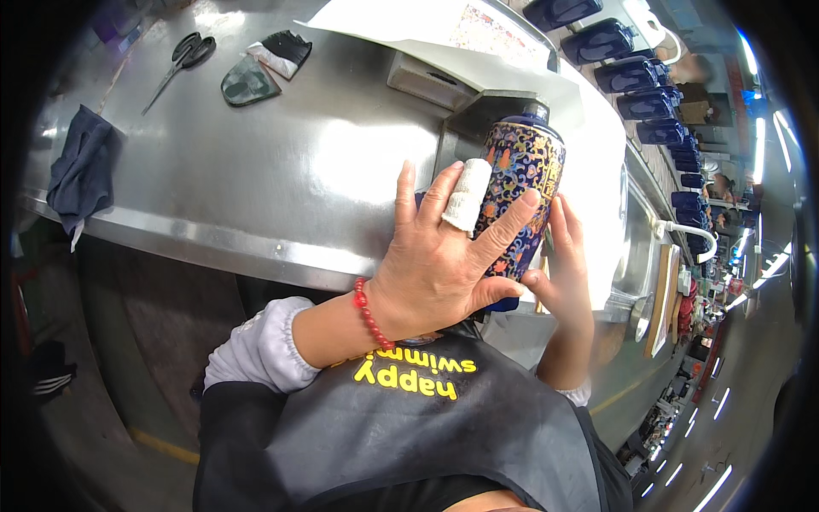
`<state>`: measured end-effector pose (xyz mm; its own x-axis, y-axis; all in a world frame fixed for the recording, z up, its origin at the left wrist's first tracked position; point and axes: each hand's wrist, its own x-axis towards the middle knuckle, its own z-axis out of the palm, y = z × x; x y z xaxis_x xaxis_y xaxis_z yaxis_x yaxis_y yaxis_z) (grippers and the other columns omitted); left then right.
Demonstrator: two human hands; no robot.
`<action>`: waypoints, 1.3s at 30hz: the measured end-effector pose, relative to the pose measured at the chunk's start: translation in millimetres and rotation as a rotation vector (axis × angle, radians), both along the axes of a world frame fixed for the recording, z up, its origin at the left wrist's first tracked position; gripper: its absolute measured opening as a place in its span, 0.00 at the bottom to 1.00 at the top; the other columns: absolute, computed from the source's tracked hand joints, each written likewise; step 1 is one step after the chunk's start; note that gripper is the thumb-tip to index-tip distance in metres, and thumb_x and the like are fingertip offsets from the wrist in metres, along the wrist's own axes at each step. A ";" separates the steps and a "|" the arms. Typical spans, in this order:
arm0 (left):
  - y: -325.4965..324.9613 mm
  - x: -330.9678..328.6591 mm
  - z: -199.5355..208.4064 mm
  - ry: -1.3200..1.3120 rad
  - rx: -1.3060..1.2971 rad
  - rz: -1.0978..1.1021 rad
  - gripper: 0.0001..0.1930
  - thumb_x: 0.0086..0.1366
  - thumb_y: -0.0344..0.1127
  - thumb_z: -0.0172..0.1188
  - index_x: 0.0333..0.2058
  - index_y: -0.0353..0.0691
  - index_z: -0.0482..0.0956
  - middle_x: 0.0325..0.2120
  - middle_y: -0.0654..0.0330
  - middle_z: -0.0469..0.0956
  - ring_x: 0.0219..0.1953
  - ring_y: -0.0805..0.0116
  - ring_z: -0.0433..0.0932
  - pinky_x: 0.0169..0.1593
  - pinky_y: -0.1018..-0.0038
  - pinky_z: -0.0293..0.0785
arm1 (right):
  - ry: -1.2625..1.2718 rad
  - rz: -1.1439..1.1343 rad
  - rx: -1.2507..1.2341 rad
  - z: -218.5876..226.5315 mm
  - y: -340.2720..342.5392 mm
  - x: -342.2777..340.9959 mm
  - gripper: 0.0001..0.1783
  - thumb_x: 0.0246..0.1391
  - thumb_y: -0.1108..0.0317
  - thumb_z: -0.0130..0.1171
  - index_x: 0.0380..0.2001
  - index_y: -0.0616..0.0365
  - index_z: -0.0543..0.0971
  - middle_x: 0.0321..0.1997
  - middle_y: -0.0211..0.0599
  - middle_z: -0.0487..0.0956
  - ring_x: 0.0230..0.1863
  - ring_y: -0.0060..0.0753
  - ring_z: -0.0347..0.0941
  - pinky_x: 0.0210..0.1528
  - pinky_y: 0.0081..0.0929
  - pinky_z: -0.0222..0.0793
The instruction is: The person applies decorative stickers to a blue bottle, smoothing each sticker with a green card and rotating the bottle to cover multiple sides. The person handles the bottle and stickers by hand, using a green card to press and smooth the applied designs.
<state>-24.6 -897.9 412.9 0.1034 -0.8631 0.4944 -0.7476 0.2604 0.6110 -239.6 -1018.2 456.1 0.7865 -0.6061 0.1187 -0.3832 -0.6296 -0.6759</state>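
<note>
A dark blue ceramic bottle (522, 158) with a colourful floral pattern lies tilted at the right end of the metal worktable, its neck pointing away from me. My left hand (437, 266) is spread over its left side, index finger stretched flat across the pattern and thumb near the base. White wrapping (467, 198) covers one finger of that hand, and a red bead bracelet circles the wrist. On the bottle's lower right side, my right hand (566, 269) grips it between thumb and fingers. Part of the base is hidden behind my hands.
On the metal table (341, 102) lie black scissors (189, 56), a dark green scraper-like pad (249, 81), a black-and-white piece (283, 51) and a grey cloth (81, 166) over the front edge. White sheets (392, 26) cover the back. Several blue bottles (597, 41) stand along the right.
</note>
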 end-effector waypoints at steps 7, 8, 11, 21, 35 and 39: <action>-9.0 3.9 6.1 0.109 0.081 0.012 0.47 0.68 0.69 0.49 0.72 0.38 0.57 0.64 0.43 0.68 0.65 0.36 0.62 0.68 0.30 0.41 | -0.032 0.050 -0.068 -1.6 -4.2 1.8 0.51 0.54 0.41 0.69 0.74 0.55 0.62 0.76 0.58 0.54 0.71 0.55 0.61 0.69 0.48 0.62; -10.0 6.2 7.4 0.038 0.117 0.042 0.47 0.68 0.70 0.48 0.72 0.38 0.58 0.64 0.43 0.68 0.65 0.36 0.61 0.68 0.31 0.40 | -0.029 0.058 -0.088 -1.6 -4.6 1.4 0.51 0.54 0.41 0.69 0.73 0.55 0.63 0.77 0.57 0.54 0.71 0.55 0.61 0.69 0.48 0.63; -24.7 8.2 11.0 -0.106 -0.047 0.101 0.46 0.70 0.70 0.42 0.73 0.38 0.57 0.56 0.37 0.72 0.61 0.34 0.65 0.65 0.28 0.44 | -0.009 0.063 -0.108 -0.7 -5.3 -0.3 0.51 0.54 0.41 0.69 0.73 0.55 0.64 0.77 0.57 0.54 0.71 0.56 0.61 0.68 0.48 0.64; -39.7 8.3 11.8 0.054 0.052 0.059 0.47 0.70 0.71 0.44 0.73 0.36 0.55 0.52 0.40 0.78 0.66 0.31 0.61 0.67 0.30 0.41 | -0.051 0.051 -0.038 -1.1 -4.2 2.2 0.51 0.53 0.40 0.69 0.72 0.56 0.65 0.77 0.55 0.53 0.68 0.53 0.63 0.66 0.47 0.65; -5.5 11.5 32.3 -0.033 0.066 -0.117 0.60 0.57 0.74 0.60 0.74 0.35 0.49 0.66 0.36 0.62 0.68 0.33 0.56 0.68 0.29 0.41 | -0.191 0.009 0.041 -12.6 -7.5 -4.1 0.41 0.65 0.44 0.59 0.72 0.57 0.64 0.76 0.55 0.54 0.70 0.51 0.60 0.70 0.45 0.60; -1.8 1.3 20.1 -0.082 0.081 -0.095 0.66 0.47 0.61 0.76 0.74 0.33 0.47 0.69 0.37 0.57 0.71 0.34 0.56 0.71 0.34 0.39 | -0.181 -0.021 -0.024 -22.8 -10.1 -6.3 0.38 0.68 0.49 0.57 0.72 0.58 0.64 0.76 0.54 0.56 0.73 0.52 0.58 0.71 0.44 0.59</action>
